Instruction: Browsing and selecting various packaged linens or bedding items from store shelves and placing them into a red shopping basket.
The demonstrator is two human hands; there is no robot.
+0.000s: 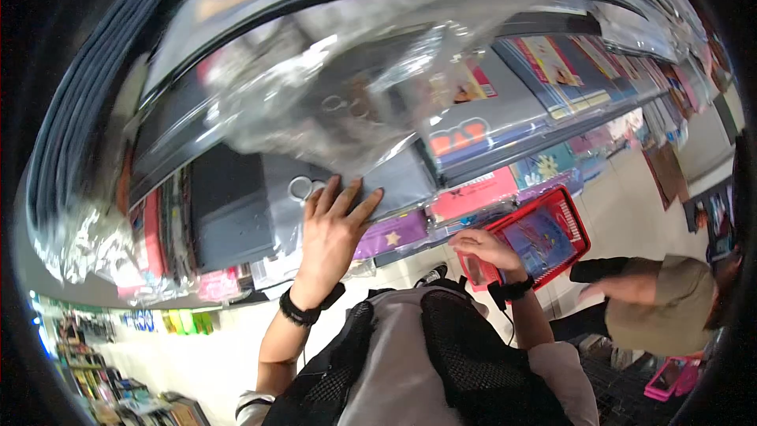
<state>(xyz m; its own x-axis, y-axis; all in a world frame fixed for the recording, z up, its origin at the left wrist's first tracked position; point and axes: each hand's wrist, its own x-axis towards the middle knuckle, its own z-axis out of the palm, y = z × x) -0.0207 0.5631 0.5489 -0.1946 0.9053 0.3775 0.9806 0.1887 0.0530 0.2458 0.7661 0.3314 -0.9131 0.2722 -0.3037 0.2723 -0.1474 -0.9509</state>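
My left hand (334,228) rests with spread fingers on a grey plastic-wrapped packet (387,180) on the shelf, beside a white ring-shaped print (300,188). Above it hangs crumpled clear plastic (355,89). My right hand (485,247) is near the left end of a red shopping basket (562,195), its fingers curled; whether it holds anything is not plain. Inside the basket lies a blue-purple packaged item (541,236). Between the hands and the shelf edge are a purple packet with a star (393,234) and a red packet (473,194).
More wrapped packets (550,68) line the shelf at right. Folded dark-blue fabric (94,89) hangs at left. Another person (659,302) stands at the lower right, near a pink basket (668,377). Stocked shelves (97,367) stand at lower left, beyond the pale tiled floor (230,361).
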